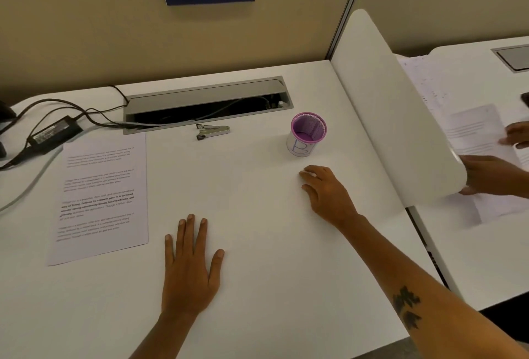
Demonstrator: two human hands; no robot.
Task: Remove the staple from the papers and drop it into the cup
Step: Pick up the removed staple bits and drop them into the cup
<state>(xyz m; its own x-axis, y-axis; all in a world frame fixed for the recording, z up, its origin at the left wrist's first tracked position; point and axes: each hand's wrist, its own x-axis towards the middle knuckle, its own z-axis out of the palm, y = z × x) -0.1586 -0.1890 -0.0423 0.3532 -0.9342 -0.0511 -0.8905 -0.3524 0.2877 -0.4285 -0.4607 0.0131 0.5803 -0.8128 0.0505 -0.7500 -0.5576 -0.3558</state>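
The printed papers [100, 198] lie flat on the white desk at the left; no staple can be made out on them. A small metal staple remover [213, 131] rests near the cable tray at the back. The purple mesh cup [307, 134], wrapped in a white label, stands upright at the right. My left hand [190, 267] lies flat on the desk, fingers spread, holding nothing, right of the papers. My right hand [327, 192] rests palm down just below the cup, fingers slightly curled and empty.
An open grey cable tray [209, 104] sits at the back with a black power adapter [54, 132] and cables to its left. A white divider [392, 112] bounds the desk on the right; beyond it another person's hands [492, 175] handle papers.
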